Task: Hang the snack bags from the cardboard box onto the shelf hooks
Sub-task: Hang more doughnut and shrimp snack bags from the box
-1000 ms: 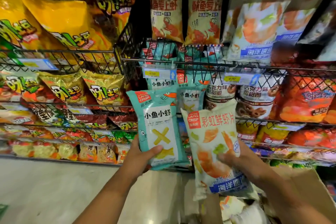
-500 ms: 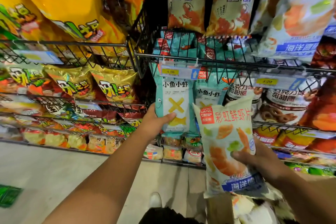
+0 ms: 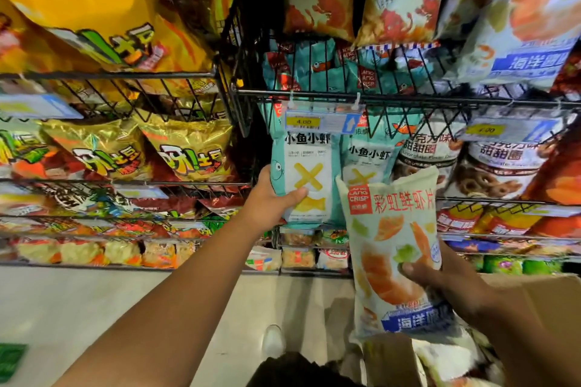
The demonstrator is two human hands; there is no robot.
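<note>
Just below the price tag (image 3: 317,122) on the black wire rail (image 3: 408,98), the teal snack bag (image 3: 306,173) stood upright. Its top edge was hidden behind that tag, so whether it sat on a hook could not be told. The left hand (image 3: 273,198) gripped the bag's lower left edge, with the thumb across the front beside the yellow cross print and the fingers behind. Below and right of the price tag, the right hand (image 3: 440,286) grasped a white prawn-cracker bag (image 3: 393,248), thumb pressed on its front. This bag was roughly upright, and its top overlapped a second teal bag (image 3: 369,154) hanging just right of the tag. Farther down and right of the tag, the cardboard box (image 3: 540,292) lay under the right wrist, with pale bags (image 3: 446,361) inside.
</note>
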